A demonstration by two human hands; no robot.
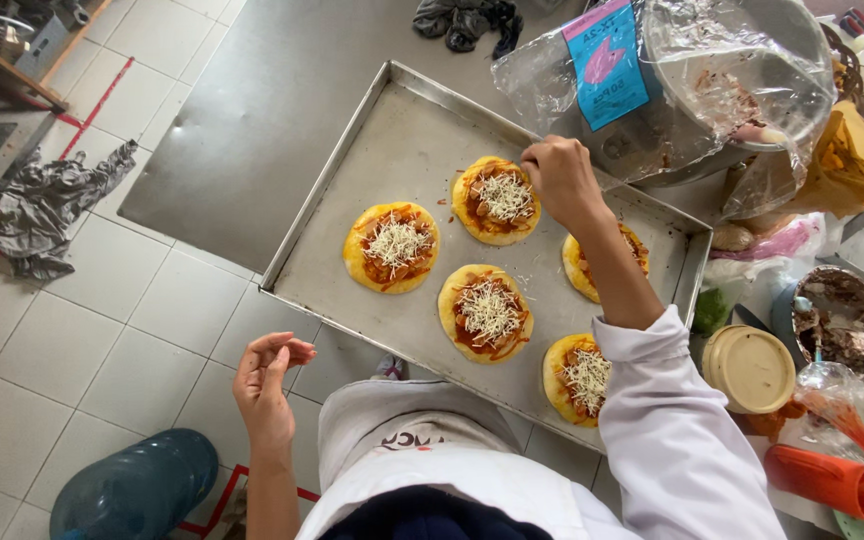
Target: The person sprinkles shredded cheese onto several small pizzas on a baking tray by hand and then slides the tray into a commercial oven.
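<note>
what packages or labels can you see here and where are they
Label: blue rectangle with a pink top strip and pink shape, on the bag.
Clear plastic bag: crinkled, wrapped over a metal bowl, top right beyond the tray.
Tub lid: round, beige, right of the tray.

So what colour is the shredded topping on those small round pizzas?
Whitish, over reddish-brown sauce; the shredded topping on the small round pizzas shows in the head view.

- One head-worn view, looking steeply down from close above the hands.
- It faces the baking tray (402,150), beyond the left hand (267,385), under the right hand (562,180).
</note>
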